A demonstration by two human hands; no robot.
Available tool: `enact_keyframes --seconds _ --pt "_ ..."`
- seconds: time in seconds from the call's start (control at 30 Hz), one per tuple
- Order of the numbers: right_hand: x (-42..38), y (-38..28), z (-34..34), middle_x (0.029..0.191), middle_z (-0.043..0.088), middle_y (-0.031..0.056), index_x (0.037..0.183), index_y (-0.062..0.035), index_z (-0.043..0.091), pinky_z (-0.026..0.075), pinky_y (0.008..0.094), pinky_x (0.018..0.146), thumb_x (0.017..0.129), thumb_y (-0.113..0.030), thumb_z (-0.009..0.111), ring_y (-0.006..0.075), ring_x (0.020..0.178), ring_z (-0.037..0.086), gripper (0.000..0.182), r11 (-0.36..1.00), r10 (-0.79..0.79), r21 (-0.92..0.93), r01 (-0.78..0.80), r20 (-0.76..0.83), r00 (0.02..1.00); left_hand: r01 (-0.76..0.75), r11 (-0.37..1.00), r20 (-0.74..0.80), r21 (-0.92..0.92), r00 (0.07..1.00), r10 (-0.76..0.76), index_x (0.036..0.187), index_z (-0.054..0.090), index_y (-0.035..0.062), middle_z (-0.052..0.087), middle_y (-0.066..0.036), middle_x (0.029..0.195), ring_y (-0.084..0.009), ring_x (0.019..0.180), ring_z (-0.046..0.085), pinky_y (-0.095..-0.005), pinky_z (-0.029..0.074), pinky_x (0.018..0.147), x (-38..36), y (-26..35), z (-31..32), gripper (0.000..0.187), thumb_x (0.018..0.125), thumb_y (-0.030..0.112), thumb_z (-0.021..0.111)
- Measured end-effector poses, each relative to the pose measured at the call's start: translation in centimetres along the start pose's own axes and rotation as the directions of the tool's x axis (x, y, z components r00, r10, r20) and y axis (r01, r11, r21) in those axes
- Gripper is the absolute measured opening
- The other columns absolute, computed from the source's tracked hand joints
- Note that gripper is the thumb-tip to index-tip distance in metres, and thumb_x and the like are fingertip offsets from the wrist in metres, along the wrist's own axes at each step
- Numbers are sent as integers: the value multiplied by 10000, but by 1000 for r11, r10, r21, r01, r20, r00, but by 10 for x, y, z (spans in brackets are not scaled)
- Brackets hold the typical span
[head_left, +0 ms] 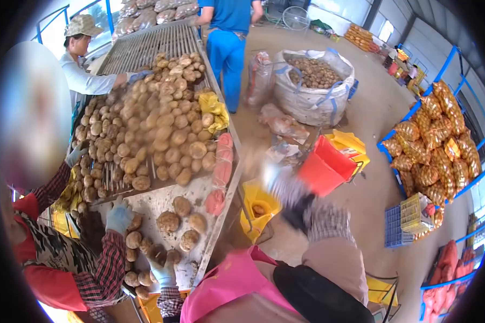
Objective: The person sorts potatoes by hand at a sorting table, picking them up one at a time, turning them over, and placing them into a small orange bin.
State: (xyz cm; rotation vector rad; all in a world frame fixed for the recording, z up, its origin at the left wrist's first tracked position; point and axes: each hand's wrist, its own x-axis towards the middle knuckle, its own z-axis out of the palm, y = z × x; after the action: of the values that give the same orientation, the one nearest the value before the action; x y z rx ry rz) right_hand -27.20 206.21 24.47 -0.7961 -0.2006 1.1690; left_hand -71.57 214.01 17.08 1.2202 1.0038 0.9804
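Observation:
My left hand [164, 271], in a pale glove with a checkered cuff, is low over the metal table [152, 200]. Its fingers are spread beside brown potatoes [146, 245], touching or very near them. Out to the right, my right hand [280, 183] is smeared by motion between a yellow bag [260, 210] and a red bucket [324, 166]; its fingers and anything in them cannot be made out. A few potatoes [188, 240] lie on the bare metal, and a large heap [167, 134] covers the slatted part farther up. One potato shows inside the yellow bag.
A co-worker's gloved hand [119, 216] is just left of the loose potatoes. Another person [86, 64] reaches into the heap, and a person in blue [226, 54] stands beyond. A white bulk sack [312, 99] stands on the floor; filled net bags [436, 145] are stacked at right.

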Motion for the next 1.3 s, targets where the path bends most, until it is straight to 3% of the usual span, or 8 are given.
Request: enact_keyframes --seconds 0.13,0.27,0.37,0.47,0.77,0.87,1.13,1.3 --pt "47 -221 2 1244 569 106 1270 -33 535 425 382 1011 988 -394 430 226 1131 545 470 578 -816 -328 747 -256 518 -332 533 167 778 928 334 1373 355 -7 457 -196 1336 -342 1263 439 -422 370 1056 14 -7 -22 782 689 149 701" --pt "137 -189 16 1073 629 92 1266 -72 526 552 321 737 941 -204 567 200 879 632 353 715 -611 -500 489 -105 785 -52 355 53 933 999 7 1377 391 27 388 -252 1411 -419 1300 374 -473 319 1080 24 -6 -15 860 641 307 739" --pt "165 -42 59 1015 680 142 1128 -52 645 506 352 839 895 -281 593 276 964 642 331 -214 -304 -910 356 408 861 -15 191 55 981 978 -203 1392 407 109 306 -187 1487 -359 1374 290 -584 180 1117 23 0 -1 961 582 458 789" --pt "173 79 85 1268 574 157 1230 -109 601 393 418 1025 787 -446 676 305 1193 525 562 -596 214 -639 486 457 863 14 98 4 995 982 -187 1299 529 210 284 -131 1516 -347 1385 280 -612 144 1118 12 -24 -11 820 578 488 803" --pt "86 217 107 1495 267 178 1231 -179 618 347 502 1081 717 -494 746 426 1356 261 616 -294 295 -843 451 368 882 242 155 -227 958 968 -107 1219 597 193 295 -137 1509 -343 1359 315 -556 240 1096 -64 -22 -59 695 589 394 815" --pt "24 253 129 1435 390 124 1318 -205 536 303 529 1112 703 -479 764 477 1355 231 711 -516 464 -540 665 476 747 240 146 -246 960 969 24 1223 556 200 381 -146 1427 -335 1287 408 -574 330 1028 -98 -32 -75 650 616 299 767" --pt "-36 319 138 1490 304 137 1376 -205 491 326 499 1097 732 -380 751 400 1387 231 716 37 707 -270 962 688 166 303 409 -352 861 935 50 1255 486 160 457 -186 1335 -399 1191 465 -503 421 960 -116 -33 -85 651 664 195 755" --pt "-40 252 138 1517 259 127 1441 -254 382 235 588 1092 687 -500 757 397 1332 327 878 -537 508 -539 649 408 758 276 383 -355 881 923 151 1284 475 109 448 -197 1354 -402 1205 459 -496 399 984 -112 -26 -96 636 712 227 726"
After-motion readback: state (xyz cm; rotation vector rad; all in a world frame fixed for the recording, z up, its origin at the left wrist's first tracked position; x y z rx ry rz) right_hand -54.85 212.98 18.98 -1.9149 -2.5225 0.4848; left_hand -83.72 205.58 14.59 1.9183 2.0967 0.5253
